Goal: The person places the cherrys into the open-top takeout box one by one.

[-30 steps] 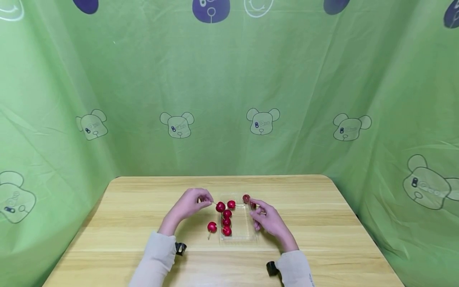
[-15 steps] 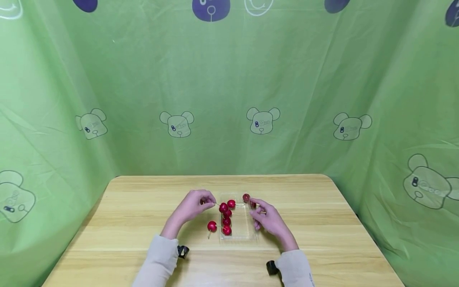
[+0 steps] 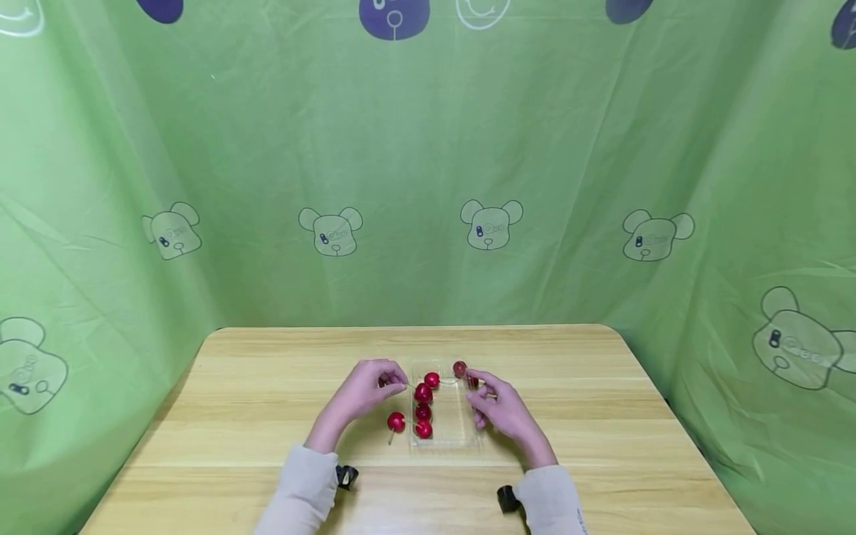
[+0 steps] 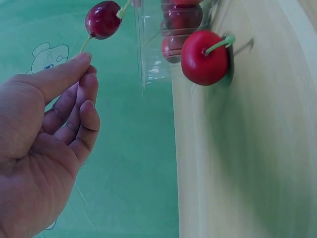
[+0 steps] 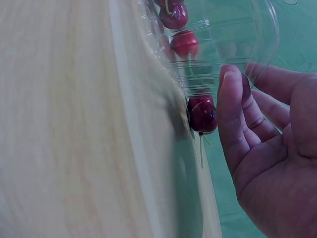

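Observation:
My left hand [image 3: 372,386] pinches the thin stem of a dark red cherry [image 4: 103,20] between thumb and fingertip. That cherry hangs over the left side of a clear plastic box [image 3: 453,425]. Several more cherries [image 3: 423,429] line the box's left side, and one of them is hidden beneath the held cherry. At the box's right side, my right hand [image 3: 501,409] grips the box rim between thumb and fingers, as the right wrist view shows. Just outside the box, near those fingers, lie dark cherries [image 5: 203,117] with stems.
A single cherry [image 3: 396,422] with a green stem rests on the wooden table [image 3: 267,416] left of the box. Behind the table's far edge hangs a green curtain [image 3: 414,282] with bear prints, which also runs down both sides.
The left hand has moved slightly right and toward the person, carrying its cherry from the box's left edge to over the cherries inside. The right hand stays in place.

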Motion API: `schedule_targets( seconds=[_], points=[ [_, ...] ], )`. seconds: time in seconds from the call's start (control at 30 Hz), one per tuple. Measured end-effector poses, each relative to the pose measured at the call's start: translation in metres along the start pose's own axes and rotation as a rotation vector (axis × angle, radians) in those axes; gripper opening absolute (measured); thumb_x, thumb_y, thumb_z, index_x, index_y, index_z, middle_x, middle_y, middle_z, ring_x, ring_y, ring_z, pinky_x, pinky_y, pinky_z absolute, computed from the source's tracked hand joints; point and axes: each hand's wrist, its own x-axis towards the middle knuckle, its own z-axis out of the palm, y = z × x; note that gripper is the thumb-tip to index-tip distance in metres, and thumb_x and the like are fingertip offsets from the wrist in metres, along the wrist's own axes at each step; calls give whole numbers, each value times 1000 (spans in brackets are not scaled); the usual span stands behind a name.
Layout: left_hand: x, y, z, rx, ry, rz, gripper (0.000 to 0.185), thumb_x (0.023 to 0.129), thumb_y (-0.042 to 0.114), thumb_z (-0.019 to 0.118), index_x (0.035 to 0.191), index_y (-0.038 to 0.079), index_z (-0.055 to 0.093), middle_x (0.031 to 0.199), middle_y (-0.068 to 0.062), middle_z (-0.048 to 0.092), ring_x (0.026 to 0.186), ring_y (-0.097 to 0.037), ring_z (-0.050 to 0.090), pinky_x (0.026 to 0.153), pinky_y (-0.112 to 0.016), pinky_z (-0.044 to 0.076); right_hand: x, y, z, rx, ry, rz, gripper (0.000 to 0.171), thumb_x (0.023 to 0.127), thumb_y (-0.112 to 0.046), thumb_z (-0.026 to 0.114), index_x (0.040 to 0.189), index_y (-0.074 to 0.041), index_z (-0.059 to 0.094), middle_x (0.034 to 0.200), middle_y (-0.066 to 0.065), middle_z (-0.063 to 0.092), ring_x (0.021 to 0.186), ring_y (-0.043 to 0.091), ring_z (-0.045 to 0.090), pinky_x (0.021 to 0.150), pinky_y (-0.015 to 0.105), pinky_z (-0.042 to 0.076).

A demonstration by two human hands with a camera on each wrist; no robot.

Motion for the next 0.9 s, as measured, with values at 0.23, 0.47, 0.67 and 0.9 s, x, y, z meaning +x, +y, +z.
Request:
schedule_targets(
  seconds=[0.23, 0.47, 0.67, 0.9],
  points=[
    [-2, 2, 6, -20, -3, -6, 10, 96, 13, 73, 103, 6, 75, 90, 5, 72, 84, -9, 65, 79, -22, 56, 0, 1, 1, -8, 10, 19, 58, 100, -6, 64, 155, -9, 45, 98, 26, 65, 65, 21, 66, 61, 36, 62],
    [-6, 3, 11, -19, 12, -15, 7, 96, 13, 73, 101, 9, 76, 90, 5, 73, 83, -7, 65, 79, -22, 57, 0, 2, 2, -3, 2, 17, 59, 100, -6, 64, 155, -8, 43, 98, 27, 65, 66, 21, 65, 62, 35, 62],
    [-6, 3, 14, -31, 17, -12, 5, 95, 13, 74, 100, 12, 76, 90, 5, 73, 82, -5, 65, 79, -22, 58, 1, 1, 2, 0, 13, 18, 59, 100, -5, 65, 155, -8, 45, 97, 26, 65, 64, 21, 66, 61, 35, 62],
    [-7, 4, 17, -28, 31, 2, 4, 95, 11, 74, 99, 11, 76, 89, 4, 73, 81, -4, 65, 77, -22, 58, 1, 1, 1, -6, 13, 24, 59, 100, -6, 65, 155, -10, 46, 98, 26, 66, 65, 21, 66, 61, 35, 62]
  ],
)
